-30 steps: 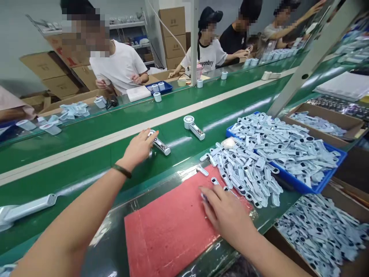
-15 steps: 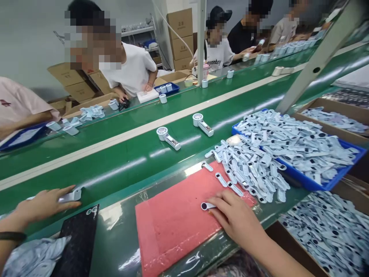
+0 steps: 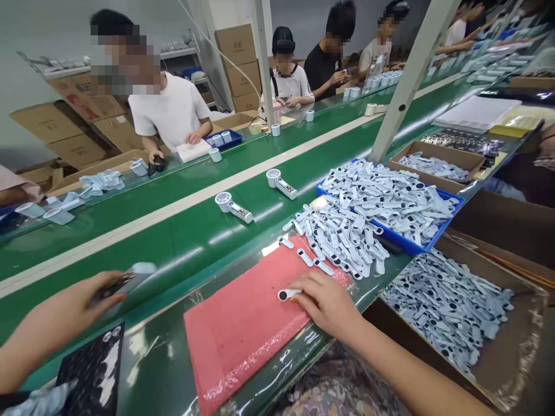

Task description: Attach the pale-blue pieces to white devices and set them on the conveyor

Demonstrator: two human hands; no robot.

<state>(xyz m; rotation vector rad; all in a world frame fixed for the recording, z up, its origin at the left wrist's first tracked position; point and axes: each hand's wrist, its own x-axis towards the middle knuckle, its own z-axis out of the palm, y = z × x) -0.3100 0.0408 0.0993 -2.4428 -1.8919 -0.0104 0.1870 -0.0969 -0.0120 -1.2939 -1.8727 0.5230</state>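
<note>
white handle (image 3: 141, 270), untouched earlier, is now clamped in the left hand (image 3: 71, 306); the right hand (image 3: 328, 301) still pinches a cover (image 3: 285, 295).

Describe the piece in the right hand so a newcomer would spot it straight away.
A green belt crosses the view; on its near side lies a red sheet. Over that sheet, the right hand pinches a small pale piece with a dark round spot at its exposed end. Unlike the similar loose pieces nearby, it is held.
</note>
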